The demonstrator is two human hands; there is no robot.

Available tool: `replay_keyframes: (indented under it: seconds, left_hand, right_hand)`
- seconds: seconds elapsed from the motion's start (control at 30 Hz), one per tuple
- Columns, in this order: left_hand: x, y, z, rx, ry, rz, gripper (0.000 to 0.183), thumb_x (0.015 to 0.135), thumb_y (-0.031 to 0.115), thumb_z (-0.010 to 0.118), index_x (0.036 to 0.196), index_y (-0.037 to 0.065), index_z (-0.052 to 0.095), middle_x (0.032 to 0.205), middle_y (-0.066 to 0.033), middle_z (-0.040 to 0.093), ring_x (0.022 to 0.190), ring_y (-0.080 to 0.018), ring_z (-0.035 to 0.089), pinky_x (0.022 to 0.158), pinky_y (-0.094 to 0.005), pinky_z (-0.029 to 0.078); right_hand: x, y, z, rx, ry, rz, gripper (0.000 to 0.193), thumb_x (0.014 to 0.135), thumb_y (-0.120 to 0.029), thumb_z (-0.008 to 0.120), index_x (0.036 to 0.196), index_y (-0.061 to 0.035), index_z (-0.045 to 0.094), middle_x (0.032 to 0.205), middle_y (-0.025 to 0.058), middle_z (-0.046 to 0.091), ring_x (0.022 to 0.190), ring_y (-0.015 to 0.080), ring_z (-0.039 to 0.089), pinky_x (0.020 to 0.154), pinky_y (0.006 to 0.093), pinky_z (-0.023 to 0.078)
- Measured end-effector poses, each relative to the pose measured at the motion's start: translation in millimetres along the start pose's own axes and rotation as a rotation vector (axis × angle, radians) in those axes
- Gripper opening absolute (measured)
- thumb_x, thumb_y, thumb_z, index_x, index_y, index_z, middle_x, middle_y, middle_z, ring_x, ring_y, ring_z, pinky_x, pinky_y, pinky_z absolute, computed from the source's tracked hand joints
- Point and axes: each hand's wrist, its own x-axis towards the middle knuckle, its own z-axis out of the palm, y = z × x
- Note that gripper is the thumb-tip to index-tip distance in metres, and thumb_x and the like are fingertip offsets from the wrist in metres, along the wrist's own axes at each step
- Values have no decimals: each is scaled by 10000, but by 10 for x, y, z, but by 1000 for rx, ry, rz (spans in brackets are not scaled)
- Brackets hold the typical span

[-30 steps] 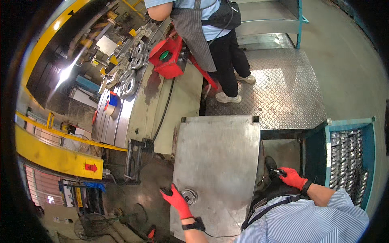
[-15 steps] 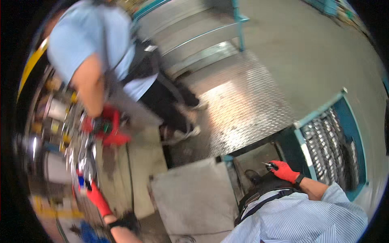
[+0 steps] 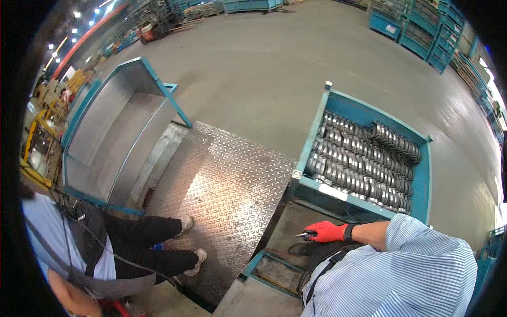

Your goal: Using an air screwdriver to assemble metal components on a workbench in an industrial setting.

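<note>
My right hand point(image 3: 327, 231), in a red glove with a black band at the wrist, is closed around a small pointed tool point(image 3: 304, 234). The tool has a dark grip and a thin light tip that points left; its exact kind is too small to make out. Just beyond that hand stands a blue metal bin point(image 3: 421, 203) with rows of shiny curved metal parts point(image 3: 359, 158). The hand is apart from the bin and the parts. My left hand is out of the picture.
A co-worker in dark trousers point(image 3: 153, 238) stands at the left, red gloves point(image 3: 113, 307) partly cut off by the lower edge. A tread-plate platform point(image 3: 227, 195) lies between us. Beyond it are a blue-framed metal cart point(image 3: 113, 142), a forklift point(image 3: 153, 29) and stacked blue crates point(image 3: 422, 31).
My view has swung right, bringing the whole bin of parts into sight. My left hand, earlier at the cluttered workstation, has left the picture. The right hand still holds the pointed tool.
</note>
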Motion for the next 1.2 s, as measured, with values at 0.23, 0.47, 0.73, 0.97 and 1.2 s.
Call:
replay_keyframes:
  seconds: [0.23, 0.47, 0.73, 0.97, 1.2]
  left_hand:
    - [-256, -675, -5, 17, 25, 60, 734, 733, 221, 699, 1336, -57, 385, 1280, -244, 501, 1148, -382, 497, 980, -440, 392]
    - [-1549, -567, -1239, -611, -22, -74, 722, 721, 146, 723, 1358, 38, 401, 1218, -200, 553, 1104, -319, 538, 918, -388, 433]
    - [-4123, 645, -1602, -2148, -537, -1352, 190, 835, 174, 602, 950, 27, 637, 881, -65, 649, 859, -157, 615, 803, -310, 487]
    - [-5606, 1555, -998, -2650, -171, -1684, 250, 856, 238, 553, 1057, 102, 614, 1076, -76, 646, 1008, -220, 604, 914, -377, 473]
    - [-6055, 1776, -1078, -2799, -16, -1700, 258, 876, 221, 552, 1094, 91, 594, 1087, -77, 642, 989, -214, 613, 884, -392, 493]
  right_hand:
    - [48, -58, -16, 57, -9, -87, 383, 847, -296, 574, 1184, -112, 560, 1077, 177, 619, 994, 368, 580, 844, 427, 463]
    - [246, -200, 201, 87, -150, -143, 297, 822, -113, 624, 1112, -57, 596, 983, 160, 654, 912, 295, 636, 794, 356, 486]
    - [512, -140, 436, -8, -407, -359, 275, 833, -88, 609, 1104, -46, 598, 883, 123, 662, 820, 176, 619, 738, 316, 476]
    - [573, -420, 670, -198, -569, -480, 405, 813, -237, 644, 1179, -81, 571, 1075, 199, 623, 1025, 363, 585, 874, 408, 466]
    - [132, -829, 811, -259, -604, -615, 377, 779, -118, 641, 1147, -61, 586, 1043, 176, 639, 1014, 331, 602, 865, 383, 467]
